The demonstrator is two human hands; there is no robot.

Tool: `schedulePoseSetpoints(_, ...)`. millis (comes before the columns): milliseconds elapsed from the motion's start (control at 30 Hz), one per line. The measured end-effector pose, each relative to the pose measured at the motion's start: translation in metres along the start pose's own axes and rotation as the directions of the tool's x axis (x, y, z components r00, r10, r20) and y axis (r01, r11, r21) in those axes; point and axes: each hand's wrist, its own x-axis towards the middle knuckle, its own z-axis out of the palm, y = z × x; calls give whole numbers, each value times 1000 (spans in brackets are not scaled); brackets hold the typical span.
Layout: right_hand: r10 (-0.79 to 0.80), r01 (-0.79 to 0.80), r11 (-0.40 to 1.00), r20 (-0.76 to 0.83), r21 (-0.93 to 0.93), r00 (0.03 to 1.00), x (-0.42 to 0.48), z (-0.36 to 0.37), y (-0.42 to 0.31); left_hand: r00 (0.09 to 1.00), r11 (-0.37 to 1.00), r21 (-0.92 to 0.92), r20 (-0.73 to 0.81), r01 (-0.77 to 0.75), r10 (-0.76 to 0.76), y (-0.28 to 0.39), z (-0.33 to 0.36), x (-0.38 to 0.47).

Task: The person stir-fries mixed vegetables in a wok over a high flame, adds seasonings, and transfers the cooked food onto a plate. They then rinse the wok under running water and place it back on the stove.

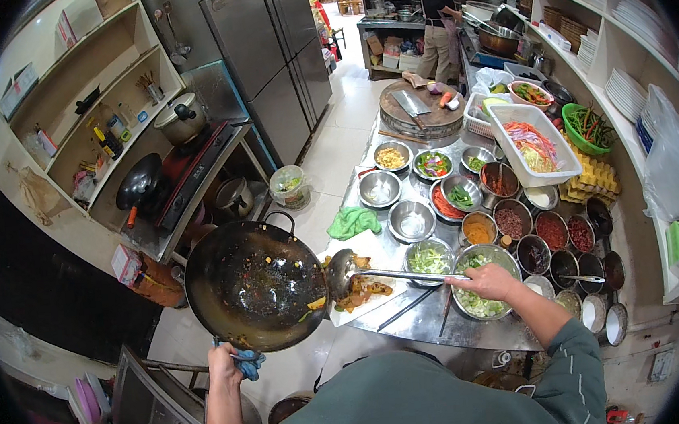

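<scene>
My left hand (pixel 227 362) grips the near handle of a large blackened wok (pixel 254 280) through a blue cloth (pixel 248 363). The wok is tilted beside the steel table, with oily residue and a few food scraps inside. In my right hand (pixel 486 283) is the long handle of a metal ladle (pixel 343 271). The ladle's bowl is at the wok's right rim, over a white plate (pixel 348 315) on the table's left edge. Cooked pieces of food (pixel 365 293) lie on that plate. Chopped greens fill a steel bowl (pixel 484 254) under my right hand.
Steel bowls (pixel 413 220) and seasoning pots (pixel 553 229) crowd the table (pixel 403 321). Black chopsticks (pixel 405 309) and a green cloth (pixel 354 223) lie near the plate. A cleaver (pixel 412 102) rests on a round chopping block (pixel 398 123). A co-worker (pixel 437 28) stands at the far counter.
</scene>
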Motion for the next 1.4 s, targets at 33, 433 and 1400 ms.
schedulePoseSetpoints(33,12,-12,999,2,-35,1000,-5,0,2,1000,1000,14,10,14,-15,0,-1,0)
schedulePoseSetpoints(433,39,37,865,-141,501,989,90,-4,-104,991,996,-4,107,85,-84,4,-14,-6)
schedulePoseSetpoints(1400,-8,-10,986,105,169,994,33,-19,-52,996,998,-20,59,64,-63,2,-3,-27)
